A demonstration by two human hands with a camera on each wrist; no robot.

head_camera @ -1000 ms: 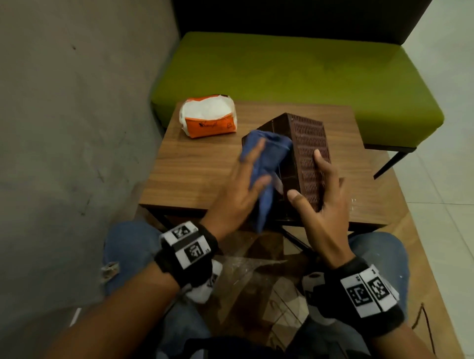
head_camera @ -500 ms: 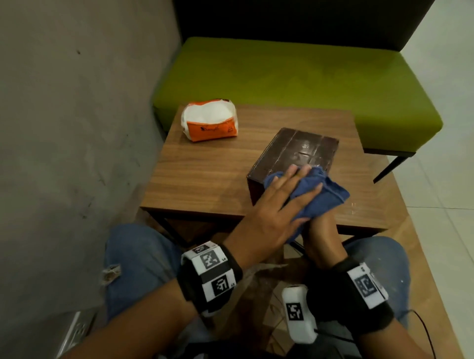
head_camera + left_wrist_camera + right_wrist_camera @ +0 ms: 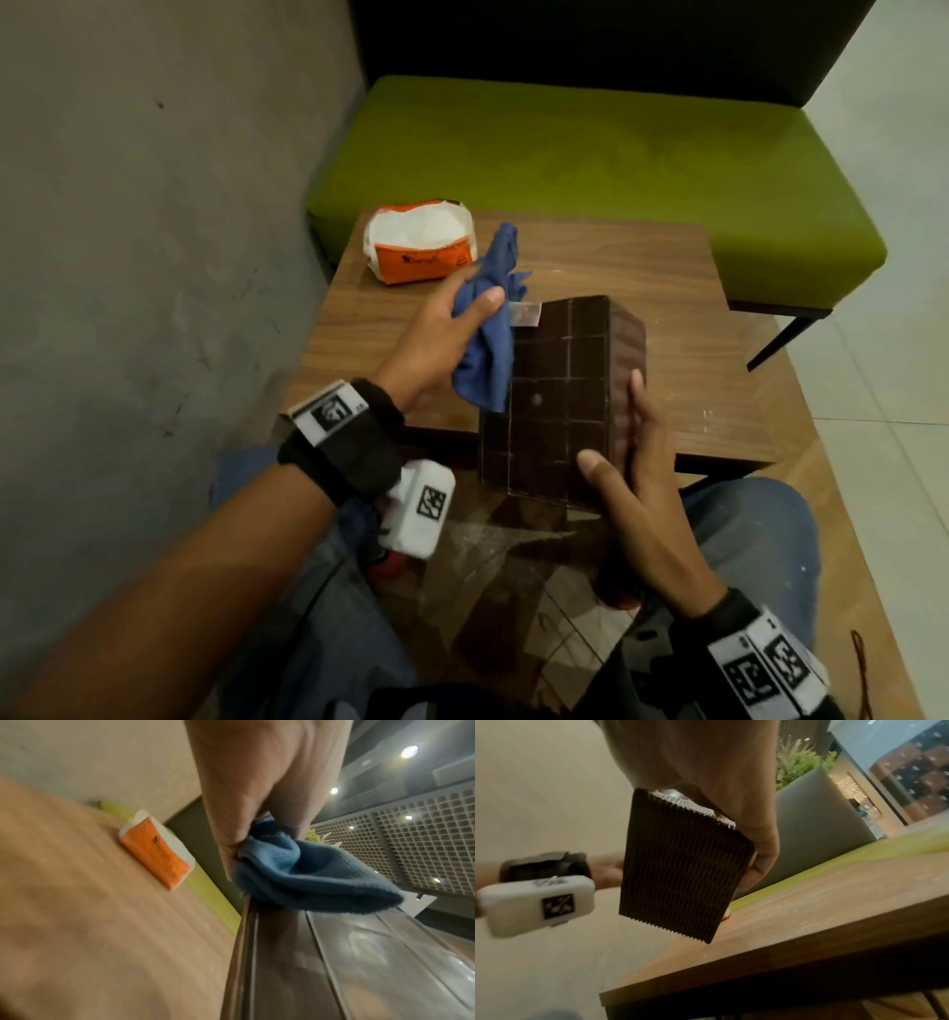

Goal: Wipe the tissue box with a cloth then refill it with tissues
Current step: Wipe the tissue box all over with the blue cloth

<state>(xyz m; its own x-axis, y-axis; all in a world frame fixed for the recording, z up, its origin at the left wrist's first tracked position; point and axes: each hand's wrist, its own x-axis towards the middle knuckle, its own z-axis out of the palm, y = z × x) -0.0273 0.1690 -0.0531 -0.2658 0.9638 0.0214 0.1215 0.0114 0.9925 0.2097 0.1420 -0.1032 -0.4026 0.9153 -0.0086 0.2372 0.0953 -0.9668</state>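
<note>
Since a moment ago the left hand (image 3: 441, 329) has lifted its bunched blue cloth (image 3: 490, 329) off the one dark brown tissue box (image 3: 557, 395), now tilted up over the table's (image 3: 642, 267) six-o'clock edge. Gridded on top, ribbed on its sides, it is clasped by the right hand (image 3: 634, 478), thumb and fingers curled round. One orange tissue pack (image 3: 421, 246) lies at eleven o'clock.

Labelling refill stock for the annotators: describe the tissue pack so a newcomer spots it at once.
Find the green bench against the dark back wall; the wooden table stands in front of it. The tissue pack lies at the table's far left corner, beyond the left hand gripping the blue cloth. It is the only soft, white-and-orange thing there; the box is dark brown.
</note>
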